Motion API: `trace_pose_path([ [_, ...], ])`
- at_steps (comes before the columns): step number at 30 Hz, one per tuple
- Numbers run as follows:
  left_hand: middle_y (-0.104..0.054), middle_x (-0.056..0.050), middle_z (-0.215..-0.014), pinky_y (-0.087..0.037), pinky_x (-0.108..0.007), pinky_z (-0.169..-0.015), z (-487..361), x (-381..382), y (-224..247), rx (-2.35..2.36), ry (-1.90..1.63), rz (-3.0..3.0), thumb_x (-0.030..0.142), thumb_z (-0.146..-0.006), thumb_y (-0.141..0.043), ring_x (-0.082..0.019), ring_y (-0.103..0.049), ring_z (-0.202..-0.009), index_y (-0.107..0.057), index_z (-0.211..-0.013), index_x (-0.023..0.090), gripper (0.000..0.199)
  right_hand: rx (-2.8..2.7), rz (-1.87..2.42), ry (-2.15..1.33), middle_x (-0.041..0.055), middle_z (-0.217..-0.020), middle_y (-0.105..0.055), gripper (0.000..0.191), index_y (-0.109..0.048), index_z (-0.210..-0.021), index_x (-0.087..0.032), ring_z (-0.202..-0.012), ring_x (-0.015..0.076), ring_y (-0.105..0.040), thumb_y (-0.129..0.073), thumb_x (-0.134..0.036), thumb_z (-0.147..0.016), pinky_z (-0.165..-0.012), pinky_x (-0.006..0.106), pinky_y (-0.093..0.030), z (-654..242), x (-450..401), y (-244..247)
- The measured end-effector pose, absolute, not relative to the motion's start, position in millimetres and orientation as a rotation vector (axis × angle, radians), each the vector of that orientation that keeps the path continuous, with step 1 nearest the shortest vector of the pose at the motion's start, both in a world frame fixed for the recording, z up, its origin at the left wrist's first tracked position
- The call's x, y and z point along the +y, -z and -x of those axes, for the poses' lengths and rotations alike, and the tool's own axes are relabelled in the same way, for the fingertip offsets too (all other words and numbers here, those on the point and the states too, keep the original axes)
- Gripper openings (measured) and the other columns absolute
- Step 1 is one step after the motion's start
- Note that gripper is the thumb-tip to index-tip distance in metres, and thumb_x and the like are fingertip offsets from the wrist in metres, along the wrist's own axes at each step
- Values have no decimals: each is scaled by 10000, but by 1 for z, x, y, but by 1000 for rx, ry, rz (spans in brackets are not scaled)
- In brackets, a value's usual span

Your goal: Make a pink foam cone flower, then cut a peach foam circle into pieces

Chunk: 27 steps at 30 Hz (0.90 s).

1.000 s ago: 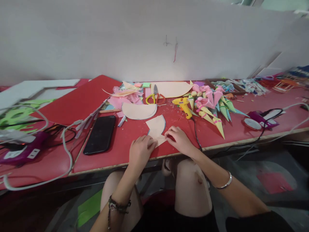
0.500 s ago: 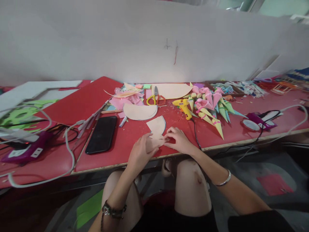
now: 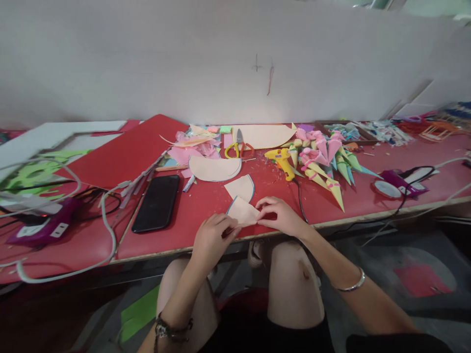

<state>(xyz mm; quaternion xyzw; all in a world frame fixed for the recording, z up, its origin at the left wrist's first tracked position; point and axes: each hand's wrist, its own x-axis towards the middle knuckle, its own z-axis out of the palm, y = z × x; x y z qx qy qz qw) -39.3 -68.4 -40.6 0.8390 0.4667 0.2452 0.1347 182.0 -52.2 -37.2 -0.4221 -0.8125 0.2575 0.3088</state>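
Observation:
A cream paper wedge (image 3: 243, 212) with a blue-marked curved edge lies at the table's front edge, between my hands. My left hand (image 3: 215, 236) pinches its lower left side. The fingertips of my right hand (image 3: 278, 214) grip its right corner. Just beyond it lies a second cream wedge (image 3: 241, 187), partly overlapped by the first. Farther back is a cream half-disc (image 3: 214, 168) of the same paper. A yellow glue gun (image 3: 281, 162) rests on its side to the right, its black cord running off the front edge.
Yellow-and-orange-handled scissors (image 3: 239, 145) lie near a larger cream sheet (image 3: 263, 136). Pastel paper cones (image 3: 324, 157) with pink tops are piled at right. A black phone (image 3: 156, 203), a red sheet (image 3: 125, 157) and purple power strips (image 3: 44, 228) with white cables sit to the left.
The front wedge, tilted and mostly behind my left fingers before, now lies flatter and spread out. My left hand has shifted slightly down and left; my right hand has moved slightly right.

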Motion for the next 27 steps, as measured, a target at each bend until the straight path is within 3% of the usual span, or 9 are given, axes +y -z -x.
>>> trace_pose_path([
  [6, -470, 9, -610, -348, -246, -563, 37, -66, 43, 1517, -725, -2442, 342, -839, -435, -133, -438, -593, -424, -559, 192, 318, -2089, 1215, -612, 26, -912, -604, 47, -659, -696, -210, -845, 170, -544, -651, -230, -738, -783, 319, -405, -179, -53, 42],
  [13, -428, 22, -608, -323, -245, -550, 34, -70, 42, 1621, -736, -2434, 307, -836, -428, -121, -416, -573, -366, -555, 201, 306, -2036, 1296, -528, 29, -848, -578, 60, -643, -677, -195, -815, 171, -519, -647, -222, -731, -758, 314, -404, -173, -51, 44],
  [27, -594, -39, -820, -396, -322, -664, 34, -75, 38, 1784, -696, -2418, 281, -800, -501, -189, -499, -755, -454, -559, 203, 257, -2017, 1402, -517, 23, -845, -568, 107, -592, -624, -191, -780, 166, -496, -638, -212, -718, -728, 311, -379, -167, -53, 42],
])
